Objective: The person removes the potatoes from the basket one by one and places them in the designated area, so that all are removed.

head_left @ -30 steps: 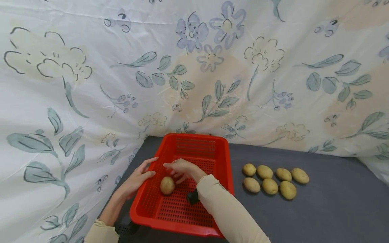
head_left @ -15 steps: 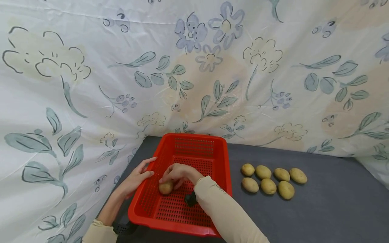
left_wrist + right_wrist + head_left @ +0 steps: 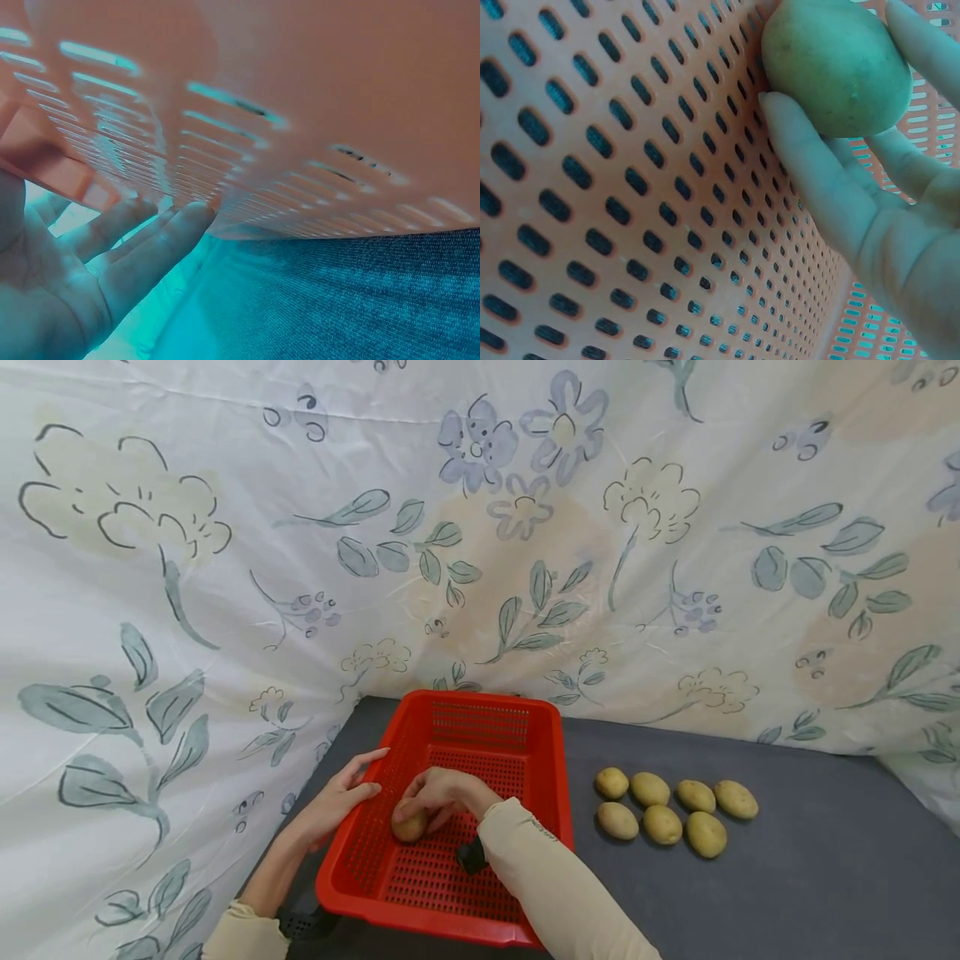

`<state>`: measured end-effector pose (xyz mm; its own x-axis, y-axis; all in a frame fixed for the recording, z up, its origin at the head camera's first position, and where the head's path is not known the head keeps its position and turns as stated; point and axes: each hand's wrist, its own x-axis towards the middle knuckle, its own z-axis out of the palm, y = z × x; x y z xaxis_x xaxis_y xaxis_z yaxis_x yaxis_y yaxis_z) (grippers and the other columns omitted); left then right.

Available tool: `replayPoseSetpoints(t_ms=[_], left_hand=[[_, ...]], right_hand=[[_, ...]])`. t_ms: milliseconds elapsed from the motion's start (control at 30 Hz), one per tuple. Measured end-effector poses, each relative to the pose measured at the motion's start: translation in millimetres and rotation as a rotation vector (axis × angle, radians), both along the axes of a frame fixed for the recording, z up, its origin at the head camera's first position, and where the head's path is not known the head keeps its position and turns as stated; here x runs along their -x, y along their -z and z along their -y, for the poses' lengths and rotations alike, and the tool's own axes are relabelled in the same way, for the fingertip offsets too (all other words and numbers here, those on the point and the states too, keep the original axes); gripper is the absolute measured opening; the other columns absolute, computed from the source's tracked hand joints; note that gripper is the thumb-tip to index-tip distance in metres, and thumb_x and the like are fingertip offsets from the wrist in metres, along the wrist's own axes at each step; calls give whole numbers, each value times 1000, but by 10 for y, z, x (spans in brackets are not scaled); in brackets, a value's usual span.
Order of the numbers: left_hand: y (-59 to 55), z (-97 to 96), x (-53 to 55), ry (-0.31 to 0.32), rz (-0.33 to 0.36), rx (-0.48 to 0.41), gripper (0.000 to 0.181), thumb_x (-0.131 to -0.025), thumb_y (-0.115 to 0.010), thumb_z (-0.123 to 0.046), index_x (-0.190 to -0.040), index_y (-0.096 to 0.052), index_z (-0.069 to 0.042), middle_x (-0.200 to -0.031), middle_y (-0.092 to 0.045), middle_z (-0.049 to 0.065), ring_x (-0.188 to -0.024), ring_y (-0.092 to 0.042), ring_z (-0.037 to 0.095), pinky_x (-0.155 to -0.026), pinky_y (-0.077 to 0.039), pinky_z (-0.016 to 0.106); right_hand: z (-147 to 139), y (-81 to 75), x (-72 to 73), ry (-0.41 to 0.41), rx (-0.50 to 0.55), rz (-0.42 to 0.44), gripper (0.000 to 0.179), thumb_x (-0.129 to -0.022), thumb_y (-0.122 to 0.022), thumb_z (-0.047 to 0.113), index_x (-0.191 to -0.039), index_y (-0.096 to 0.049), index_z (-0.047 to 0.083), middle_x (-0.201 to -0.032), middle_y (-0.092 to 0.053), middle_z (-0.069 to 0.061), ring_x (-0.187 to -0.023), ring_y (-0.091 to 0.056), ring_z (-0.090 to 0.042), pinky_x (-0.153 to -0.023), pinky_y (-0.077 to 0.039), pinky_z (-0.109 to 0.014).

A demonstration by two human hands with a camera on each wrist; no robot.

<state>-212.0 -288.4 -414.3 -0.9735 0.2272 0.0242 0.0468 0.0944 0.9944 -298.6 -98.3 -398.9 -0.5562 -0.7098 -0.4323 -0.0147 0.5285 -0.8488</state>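
A potato [image 3: 408, 827] lies in the left part of a red slotted plastic basket [image 3: 442, 929]. My right hand [image 3: 441, 795] reaches down into the basket and grips that potato. The right wrist view shows the potato [image 3: 836, 67] between thumb and fingers, close against the perforated bottom. My left hand [image 3: 341, 797] rests against the outside of the basket's left side, its fingers near the rim. In the left wrist view the left hand's fingers [image 3: 161, 251] are stretched out, fingertips at the slotted wall [image 3: 337, 90].
Right of the basket, several potatoes [image 3: 662, 824] lie in two rows on the dark grey tabletop [image 3: 817, 852]. A flower-patterned cloth [image 3: 480, 568] hangs behind the table and along its left side. A black wrist camera [image 3: 472, 855] sits under the right sleeve.
My right hand has come down from above the potato and taken hold of it. The left hand has stayed at the basket's side.
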Motion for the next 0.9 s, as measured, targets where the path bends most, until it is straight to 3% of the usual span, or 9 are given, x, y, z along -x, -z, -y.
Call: replayPoseSetpoints(t_ms=[700, 900], left_hand=[[-26, -16, -12, -12, 6, 12, 56, -100, -44, -11, -150, -19, -10, -126, -43, 32, -97, -60, 39, -75, -54, 46], [-21, -13, -22, -13, 8, 24, 56, -101, -45, -12, -150, -19, -9, -126, -43, 31, -98, -60, 40, -75, -54, 46]], right_hand=[[16, -22, -14, 57, -40, -27, 19, -82, -76, 13, -96, -67, 3, -93, -60, -7, -81, -60, -21, -69, -56, -38], [-6, -14, -21, 72, -6, -5, 20, -81, -77, 11, -95, -66, 2, -93, -60, -8, -80, -61, -22, -69, -56, -38]])
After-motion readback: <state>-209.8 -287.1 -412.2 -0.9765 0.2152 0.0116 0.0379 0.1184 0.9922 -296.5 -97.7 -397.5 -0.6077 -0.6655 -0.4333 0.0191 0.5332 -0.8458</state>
